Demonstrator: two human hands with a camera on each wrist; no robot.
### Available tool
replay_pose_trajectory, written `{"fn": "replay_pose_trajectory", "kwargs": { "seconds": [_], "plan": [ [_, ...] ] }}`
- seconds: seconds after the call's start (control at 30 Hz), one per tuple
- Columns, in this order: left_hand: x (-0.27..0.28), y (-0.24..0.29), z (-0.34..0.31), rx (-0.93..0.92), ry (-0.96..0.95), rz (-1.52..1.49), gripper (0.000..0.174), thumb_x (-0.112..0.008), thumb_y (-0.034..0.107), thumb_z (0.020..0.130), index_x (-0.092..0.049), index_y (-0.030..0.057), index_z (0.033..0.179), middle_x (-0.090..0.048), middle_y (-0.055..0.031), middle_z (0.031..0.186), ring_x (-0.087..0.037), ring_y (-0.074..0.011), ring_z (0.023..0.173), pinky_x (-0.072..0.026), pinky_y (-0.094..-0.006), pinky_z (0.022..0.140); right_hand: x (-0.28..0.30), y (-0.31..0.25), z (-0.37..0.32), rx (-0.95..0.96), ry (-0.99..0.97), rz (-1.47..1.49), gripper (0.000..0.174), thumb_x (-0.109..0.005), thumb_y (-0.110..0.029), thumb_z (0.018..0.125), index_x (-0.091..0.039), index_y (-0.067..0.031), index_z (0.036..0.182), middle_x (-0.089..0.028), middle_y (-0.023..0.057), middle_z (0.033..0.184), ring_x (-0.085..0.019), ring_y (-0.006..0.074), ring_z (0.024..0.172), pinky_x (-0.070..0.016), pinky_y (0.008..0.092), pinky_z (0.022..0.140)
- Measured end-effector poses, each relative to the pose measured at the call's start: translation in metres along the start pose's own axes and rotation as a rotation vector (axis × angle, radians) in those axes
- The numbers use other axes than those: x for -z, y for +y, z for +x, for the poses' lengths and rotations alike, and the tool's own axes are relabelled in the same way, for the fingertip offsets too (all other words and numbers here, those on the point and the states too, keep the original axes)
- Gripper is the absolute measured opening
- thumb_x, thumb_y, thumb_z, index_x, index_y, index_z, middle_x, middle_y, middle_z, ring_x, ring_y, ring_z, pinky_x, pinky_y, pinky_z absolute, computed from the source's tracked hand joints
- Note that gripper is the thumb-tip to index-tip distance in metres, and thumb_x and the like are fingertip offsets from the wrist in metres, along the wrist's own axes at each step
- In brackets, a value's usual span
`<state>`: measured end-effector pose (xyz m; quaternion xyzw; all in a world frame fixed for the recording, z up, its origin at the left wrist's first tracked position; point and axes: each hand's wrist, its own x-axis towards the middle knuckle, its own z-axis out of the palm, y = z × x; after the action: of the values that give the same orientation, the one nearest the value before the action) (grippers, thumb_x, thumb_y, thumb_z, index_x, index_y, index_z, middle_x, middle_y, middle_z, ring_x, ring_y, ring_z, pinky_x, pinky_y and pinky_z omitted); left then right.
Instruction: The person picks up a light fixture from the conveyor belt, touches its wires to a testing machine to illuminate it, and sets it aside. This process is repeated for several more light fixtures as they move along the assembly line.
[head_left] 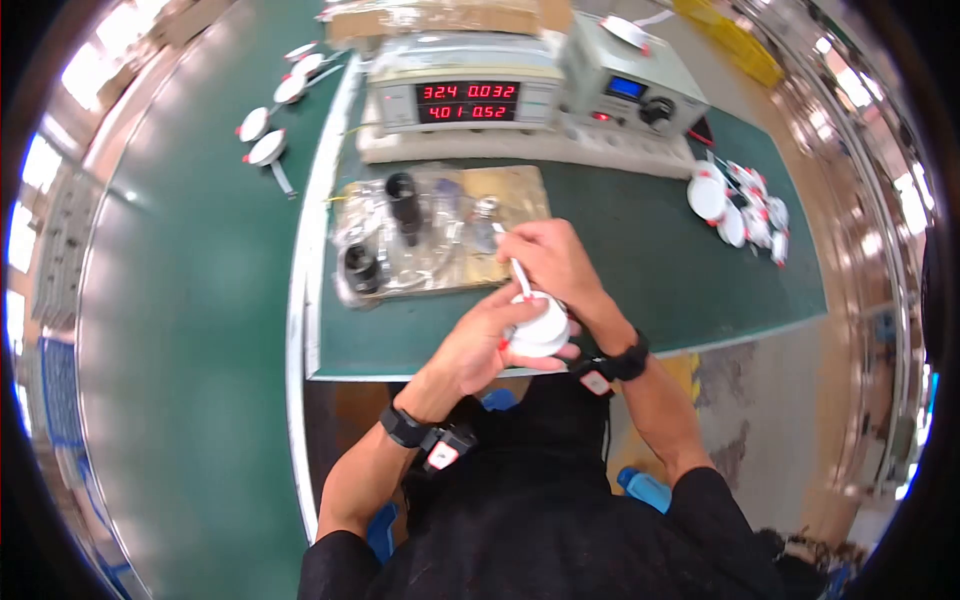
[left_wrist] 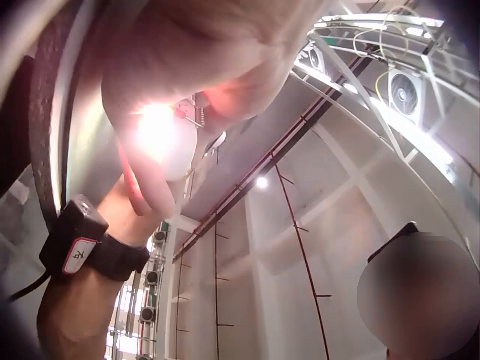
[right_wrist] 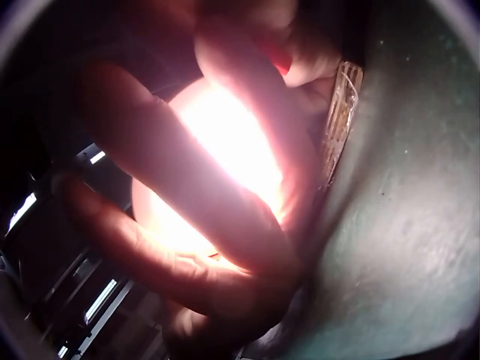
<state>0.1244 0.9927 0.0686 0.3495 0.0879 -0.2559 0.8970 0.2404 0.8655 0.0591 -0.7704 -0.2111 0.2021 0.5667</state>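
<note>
over table edge (head_left: 350, 378): left hand (head_left: 485, 340) palm-up, cupping lit lamp (head_left: 542, 332)

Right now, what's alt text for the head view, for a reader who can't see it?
A left hand holds a white disc above a green workbench; the right hand grips a white strip at its edge. Beyond are two black cylinders on a partly plastic-covered board, with a red-digit meter behind; more white discs sit at right.

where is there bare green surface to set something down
Right-hand table: between the right hand and the heaped white discs, before the foam base. Left surface: the long stretch nearer than its loose discs. Crowded: the board under black cylinders; the back, filled by instruments.
</note>
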Motion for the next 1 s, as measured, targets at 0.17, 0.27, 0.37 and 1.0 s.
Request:
{"fn": "replay_pose_trajectory", "kwargs": {
  "seconds": [0.17, 0.27, 0.37, 1.0],
  "plan": [
    [0.026, 0.013, -0.131, -0.281, 0.533, 0.646, 0.031, -0.062, 0.034, 0.102, -0.068, 0.0033, 0.105, -0.071, -0.0061, 0.096, -0.066, -0.0129, 0.078, -0.0541, -0.0289, 0.068, 0.006, 0.015, -0.011, -0.051, -0.109, 0.291, 0.028, -0.06, -0.027, 0.102, -0.065, -0.0064, 0.084, -0.047, -0.0082, 0.063, -0.041, 0.002, 0.053, -0.0286, 0.022, 0.046],
    [0.048, 0.002, -0.262, -0.242, 1.157, 1.17, 0.04, -0.064, 0.04, 0.099, -0.073, 0.0012, 0.096, -0.067, -0.0067, 0.086, -0.064, -0.0149, 0.076, -0.049, -0.0305, 0.069, 0.027, 0.002, -0.031, -0.089, -0.063, 0.108, 0.033, -0.059, -0.03, 0.103, -0.066, -0.0047, 0.083, -0.048, -0.0052, 0.052, -0.036, 0.0005, 0.043, -0.021, 0.0192, 0.04],
    [0.055, -0.033, -0.371, 0.437, 1.248, 1.706, 0.059, -0.055, 0.055, 0.098, -0.072, -0.0004, 0.087, -0.068, -0.0205, 0.094, -0.065, -0.0377, 0.086, -0.0512, -0.0458, 0.077, 0.044, 0.01, -0.042, -0.091, -0.047, 0.158, 0.032, -0.06, -0.031, 0.103, -0.067, -0.0058, 0.083, -0.053, -0.0036, 0.053, -0.037, 0.0, 0.043, -0.0222, 0.0189, 0.039],
    [0.234, 0.225, -0.083, -0.422, 0.811, 2.314, 0.032, -0.058, -0.002, 0.086, -0.061, 0.0053, 0.117, -0.063, -0.0142, 0.127, -0.062, -0.0339, 0.103, -0.0521, -0.045, 0.09, 0.031, -0.025, -0.083, -0.268, 0.052, 0.152, 0.022, -0.065, -0.015, 0.098, -0.071, 0.0026, 0.087, -0.062, 0.0009, 0.06, -0.051, 0.0035, 0.053, -0.0334, 0.0208, 0.049]
  ]
}}
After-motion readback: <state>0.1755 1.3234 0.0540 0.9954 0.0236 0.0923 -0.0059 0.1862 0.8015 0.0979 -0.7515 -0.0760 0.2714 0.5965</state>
